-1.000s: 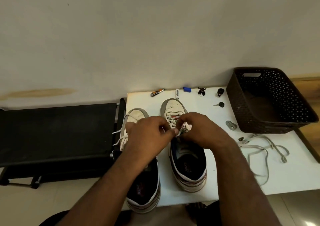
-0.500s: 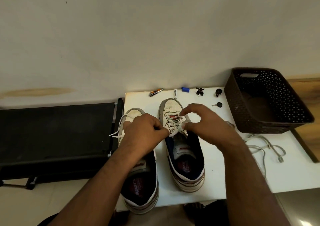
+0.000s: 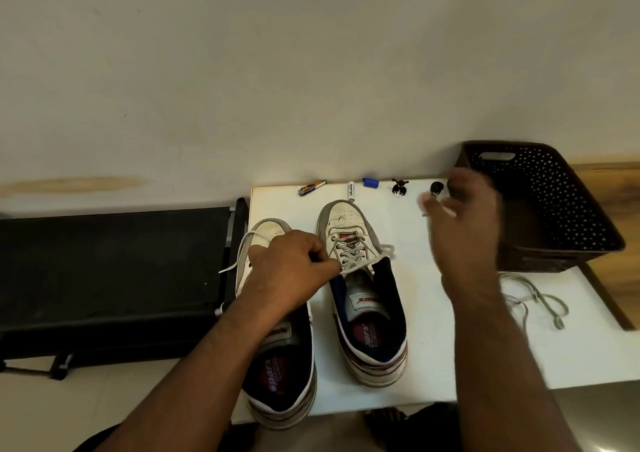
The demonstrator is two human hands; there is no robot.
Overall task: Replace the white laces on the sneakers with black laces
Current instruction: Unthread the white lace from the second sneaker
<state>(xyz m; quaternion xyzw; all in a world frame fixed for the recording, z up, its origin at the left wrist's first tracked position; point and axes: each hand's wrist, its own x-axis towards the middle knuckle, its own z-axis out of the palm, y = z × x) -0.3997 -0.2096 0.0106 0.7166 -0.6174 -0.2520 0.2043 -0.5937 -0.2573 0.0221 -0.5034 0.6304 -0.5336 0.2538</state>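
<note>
Two white sneakers stand side by side on the white table, toes toward the wall. My left hand lies over the left sneaker and pinches the white lace at the top eyelets of the right sneaker. That lace also loops out over the shoe's right side. My right hand is lifted above the table to the right of the shoe, blurred, with a pale strip that looks like the lace end between its fingers. The left sneaker's own white lace hangs off its left side.
A loose greyish lace lies on the table at right, below a dark brown perforated basket. Along the wall edge sit a nail clipper, a white tube, a blue cap and a black knob. A black bench adjoins the table's left.
My right hand has swung up and to the right, away from the right sneaker, drawing lace out with it. The left hand has stayed pinching the lace at the eyelets.
</note>
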